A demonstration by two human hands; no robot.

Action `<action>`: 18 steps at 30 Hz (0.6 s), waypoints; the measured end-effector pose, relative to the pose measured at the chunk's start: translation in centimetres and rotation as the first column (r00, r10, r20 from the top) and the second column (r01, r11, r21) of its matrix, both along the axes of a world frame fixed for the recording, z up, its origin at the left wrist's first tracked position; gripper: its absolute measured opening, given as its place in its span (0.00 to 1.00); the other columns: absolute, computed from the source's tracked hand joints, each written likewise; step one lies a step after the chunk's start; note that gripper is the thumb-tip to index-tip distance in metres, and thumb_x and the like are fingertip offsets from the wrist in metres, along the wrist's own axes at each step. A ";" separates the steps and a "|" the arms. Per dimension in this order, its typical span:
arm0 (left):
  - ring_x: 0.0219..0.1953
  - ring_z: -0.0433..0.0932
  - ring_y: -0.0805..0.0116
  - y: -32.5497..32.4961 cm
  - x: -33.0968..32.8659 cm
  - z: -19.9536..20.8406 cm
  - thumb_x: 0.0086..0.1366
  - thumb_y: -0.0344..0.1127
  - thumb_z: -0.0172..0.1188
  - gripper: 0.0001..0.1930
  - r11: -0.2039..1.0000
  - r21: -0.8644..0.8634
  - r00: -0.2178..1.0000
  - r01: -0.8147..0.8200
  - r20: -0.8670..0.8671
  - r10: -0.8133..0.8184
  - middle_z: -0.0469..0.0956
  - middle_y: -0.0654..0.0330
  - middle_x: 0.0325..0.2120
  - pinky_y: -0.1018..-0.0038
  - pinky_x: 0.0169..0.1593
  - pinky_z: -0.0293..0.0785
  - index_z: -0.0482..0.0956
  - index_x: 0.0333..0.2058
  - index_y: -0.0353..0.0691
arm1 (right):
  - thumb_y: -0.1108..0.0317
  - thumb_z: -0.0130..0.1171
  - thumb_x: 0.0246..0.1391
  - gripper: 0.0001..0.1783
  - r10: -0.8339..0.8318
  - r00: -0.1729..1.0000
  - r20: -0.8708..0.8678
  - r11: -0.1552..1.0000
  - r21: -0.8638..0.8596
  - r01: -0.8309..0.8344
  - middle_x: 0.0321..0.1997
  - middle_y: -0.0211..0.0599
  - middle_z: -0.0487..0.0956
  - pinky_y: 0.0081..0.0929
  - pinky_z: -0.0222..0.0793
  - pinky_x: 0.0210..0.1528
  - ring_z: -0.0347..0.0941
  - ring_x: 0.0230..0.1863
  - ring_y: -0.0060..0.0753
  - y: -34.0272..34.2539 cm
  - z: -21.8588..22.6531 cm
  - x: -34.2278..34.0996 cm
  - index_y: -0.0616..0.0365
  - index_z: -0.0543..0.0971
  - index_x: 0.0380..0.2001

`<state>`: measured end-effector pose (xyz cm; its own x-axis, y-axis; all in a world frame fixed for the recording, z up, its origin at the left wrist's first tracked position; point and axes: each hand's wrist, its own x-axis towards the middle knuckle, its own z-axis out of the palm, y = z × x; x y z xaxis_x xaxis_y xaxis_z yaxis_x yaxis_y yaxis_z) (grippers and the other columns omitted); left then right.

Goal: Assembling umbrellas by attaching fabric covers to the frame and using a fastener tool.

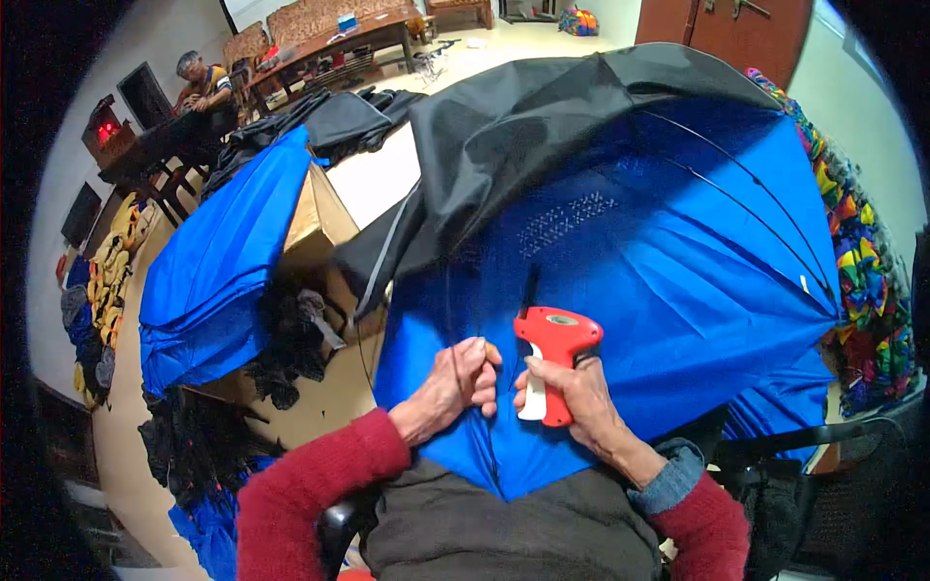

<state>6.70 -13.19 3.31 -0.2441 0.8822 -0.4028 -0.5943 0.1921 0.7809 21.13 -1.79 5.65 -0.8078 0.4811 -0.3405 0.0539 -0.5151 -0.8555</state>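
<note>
A large open umbrella (pixel 678 290), blue on its inner side and black on the outside, lies across my lap with thin dark ribs showing. My right hand (pixel 586 397) is wrapped around the grip of a red and white tagging gun (pixel 558 339), whose thin dark tip points away from me over the blue cloth. Just left of it, my left hand (pixel 460 385) is closed in a pinch above the umbrella's near edge. Whatever sits between its fingers is too small or hidden to tell.
A second blue umbrella (pixel 218 261) rests by an open cardboard box (pixel 325 208) at the left. Black cloth (pixel 358 121) is heaped behind. Colourful bundles (pixel 857 261) line the right wall. At the far left a person (pixel 199 87) sits near a long wooden table (pixel 334 44).
</note>
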 end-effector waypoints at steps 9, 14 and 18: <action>0.12 0.54 0.78 1.2 -0.5 -3.1 0.66 0.50 0.42 0.17 0.998 -0.051 0.996 -0.047 -0.072 0.043 0.56 0.68 0.12 0.75 0.17 0.62 0.63 0.30 0.40 | 0.66 0.56 0.49 0.13 -0.015 0.997 0.071 0.995 0.096 0.008 0.24 0.39 0.76 0.26 0.73 0.24 0.75 0.21 0.30 -0.8 -1.3 -0.8 0.62 0.70 0.36; 0.12 0.54 0.78 1.2 -0.4 -3.0 0.67 0.50 0.41 0.17 1.000 0.006 0.996 -0.014 -0.082 0.014 0.56 0.69 0.11 0.75 0.16 0.63 0.63 0.30 0.40 | 0.66 0.56 0.49 0.13 -0.062 0.994 0.093 0.992 0.111 0.052 0.24 0.39 0.76 0.27 0.73 0.24 0.75 0.21 0.30 -0.9 -1.7 -1.1 0.61 0.70 0.36; 0.11 0.55 0.77 1.3 -0.5 -3.2 0.67 0.49 0.40 0.17 1.000 0.018 0.995 -0.020 -0.101 0.022 0.57 0.68 0.12 0.75 0.16 0.64 0.62 0.30 0.40 | 0.66 0.56 0.49 0.13 -0.041 0.991 0.128 0.995 0.097 0.028 0.24 0.39 0.76 0.27 0.73 0.24 0.75 0.21 0.31 -0.9 -1.9 -1.2 0.61 0.70 0.36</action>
<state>6.24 -11.87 0.16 -0.3014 0.8828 -0.3602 -0.5162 0.1666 0.8401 19.93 -2.65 3.71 -0.7422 0.5429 -0.3930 0.1514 -0.4354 -0.8874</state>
